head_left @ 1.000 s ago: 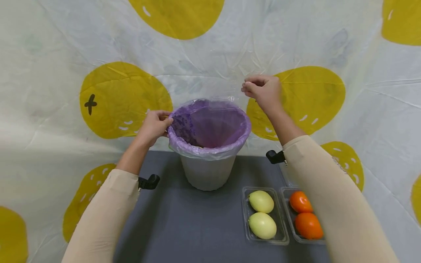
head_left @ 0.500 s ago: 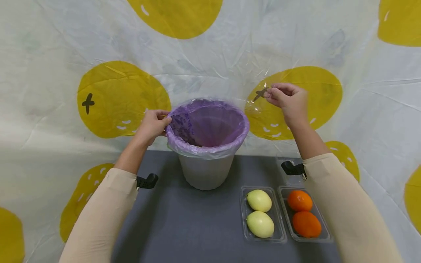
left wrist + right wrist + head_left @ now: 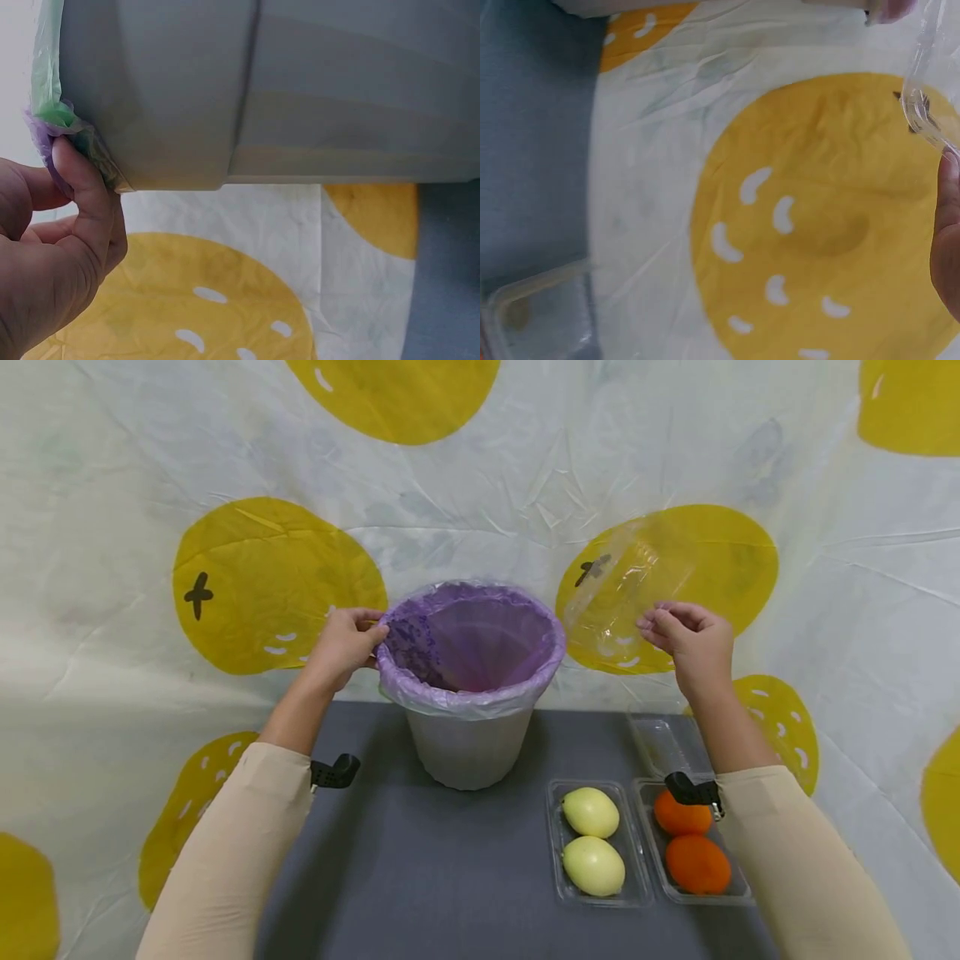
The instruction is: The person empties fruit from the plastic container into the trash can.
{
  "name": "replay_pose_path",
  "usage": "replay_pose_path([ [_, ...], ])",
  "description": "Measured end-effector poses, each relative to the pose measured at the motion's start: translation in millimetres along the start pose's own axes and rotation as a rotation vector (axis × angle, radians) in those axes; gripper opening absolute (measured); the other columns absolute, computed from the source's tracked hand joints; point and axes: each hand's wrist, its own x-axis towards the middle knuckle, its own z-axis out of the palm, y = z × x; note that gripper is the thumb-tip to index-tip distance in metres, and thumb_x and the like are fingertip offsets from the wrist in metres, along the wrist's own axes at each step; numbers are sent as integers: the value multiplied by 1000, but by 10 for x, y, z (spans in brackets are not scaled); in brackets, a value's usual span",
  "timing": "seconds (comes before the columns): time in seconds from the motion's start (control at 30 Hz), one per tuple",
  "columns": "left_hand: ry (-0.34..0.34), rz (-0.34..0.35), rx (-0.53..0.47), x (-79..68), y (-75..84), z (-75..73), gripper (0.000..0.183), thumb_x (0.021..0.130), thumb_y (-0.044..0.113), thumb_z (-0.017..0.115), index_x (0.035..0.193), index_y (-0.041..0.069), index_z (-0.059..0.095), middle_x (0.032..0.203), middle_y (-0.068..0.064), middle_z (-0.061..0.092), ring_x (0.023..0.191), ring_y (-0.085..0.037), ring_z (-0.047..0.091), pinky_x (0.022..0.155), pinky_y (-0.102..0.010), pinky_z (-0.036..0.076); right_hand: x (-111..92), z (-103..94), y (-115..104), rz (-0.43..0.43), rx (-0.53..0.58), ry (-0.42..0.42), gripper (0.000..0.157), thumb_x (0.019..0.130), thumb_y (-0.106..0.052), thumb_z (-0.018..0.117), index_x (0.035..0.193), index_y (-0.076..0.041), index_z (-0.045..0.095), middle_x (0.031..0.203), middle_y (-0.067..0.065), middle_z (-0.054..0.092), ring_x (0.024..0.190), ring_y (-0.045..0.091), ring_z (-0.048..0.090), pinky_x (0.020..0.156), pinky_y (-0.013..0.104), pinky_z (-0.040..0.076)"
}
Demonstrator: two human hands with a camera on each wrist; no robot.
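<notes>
A light trash can [image 3: 471,752] stands upright, lined with a purple trash bag [image 3: 495,647] folded over its rim. At the rim's left side my left hand [image 3: 347,647] pinches the bag's folded edge. In the left wrist view, purple and green folds of the bag [image 3: 56,116] show at the fingertips of my left hand [image 3: 71,232]. To the right of the can my raised right hand [image 3: 693,639] pinches a thin, shiny clear plastic film [image 3: 637,572]. Its glossy edge [image 3: 919,112] also shows above the right hand [image 3: 949,232] in the right wrist view.
Two pale yellow oval fruits [image 3: 592,866] sit in a clear tray [image 3: 637,893] at the front right. Beside it, another clear tray [image 3: 731,897] holds two orange fruits [image 3: 697,866]. A third clear tray [image 3: 663,745] lies behind them. A patterned cloth backdrop [image 3: 465,485] hangs behind the grey table [image 3: 420,877].
My right hand has moved right and down, away from above the can's right rim, drawing the clear film along. The left hand has stayed on the bag's edge.
</notes>
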Motion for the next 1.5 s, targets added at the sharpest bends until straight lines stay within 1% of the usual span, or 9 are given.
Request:
replay_pose_path([
  [0.23, 2, 2, 1, 3, -22, 11, 52, 110, 17, 50, 158, 3, 39, 146, -25, 50, 96, -21, 65, 68, -22, 60, -149, -294, 85, 49, 31, 47, 8, 92, 9, 70, 98, 7, 75, 83, 14, 78, 73, 23, 78, 69, 32, 63],
  [0.33, -1, 4, 2, 5, -20, 16, 52, 110, 17, 50, 158, 3, 39, 147, -25, 50, 98, -22, 65, 68, -22, 60, -207, -406, 125, 85, -6, 41, 9, 94, 8, 68, 100, 6, 74, 85, 13, 78, 74, 22, 78, 69, 31, 62],
  [0.57, 0, 9, 11, 7, -27, 11, 51, 110, 17, 49, 158, 3, 39, 148, -25, 50, 104, -27, 65, 68, -21, 60, -297, -645, 356, 220, -297, 19, 11, 99, -1, 65, 107, -5, 72, 87, -2, 79, 74, 11, 77, 69, 25, 62],
  [0.63, 3, 15, 16, 13, -35, 11, 51, 110, 17, 49, 158, 2, 39, 148, -25, 50, 98, -23, 66, 67, -22, 60, -302, -720, 461, 252, -385, 4, 16, 101, -4, 64, 116, 0, 68, 85, -6, 77, 73, 7, 76, 68, 23, 62],
  [0.77, 11, 21, 23, 17, -41, 13, 51, 110, 17, 50, 157, 2, 41, 145, -26, 51, 87, -15, 64, 66, -21, 59, -319, -826, 670, 283, -604, -35, 40, 104, -12, 62, 136, 13, 56, 87, -13, 75, 75, 0, 74, 72, 22, 62],
  [0.83, 13, 22, 26, 16, -40, 14, 50, 110, 17, 50, 157, 1, 41, 144, -25, 51, 85, -13, 63, 65, -21, 59, -335, -850, 758, 304, -697, -56, 46, 105, -15, 60, 139, 15, 54, 92, -6, 76, 77, 0, 74, 75, 23, 62],
  [1.03, 15, 25, 31, 20, -30, 25, 51, 110, 16, 51, 157, 0, 41, 142, -26, 51, 86, -14, 62, 65, -21, 58, -386, -883, 965, 390, -869, -129, 44, 107, -16, 58, 137, 15, 56, 118, 30, 72, 83, 11, 77, 76, 28, 63],
  [1.2, 7, 26, 30, 25, -24, 28, 51, 109, 16, 52, 157, 0, 41, 143, -26, 51, 87, -15, 62, 65, -21, 58, -425, -878, 1070, 446, -924, -152, 41, 107, -14, 58, 134, 16, 58, 112, 29, 73, 84, 19, 77, 76, 31, 64],
  [1.5, 10, 15, 26, 24, -31, 21, 52, 110, 18, 51, 157, 2, 40, 144, -26, 50, 87, -14, 62, 64, -21, 58, -466, -849, 1184, 506, -985, -193, 36, 105, -10, 59, 129, 17, 62, 101, 23, 76, 75, 10, 73, 68, 25, 63],
])
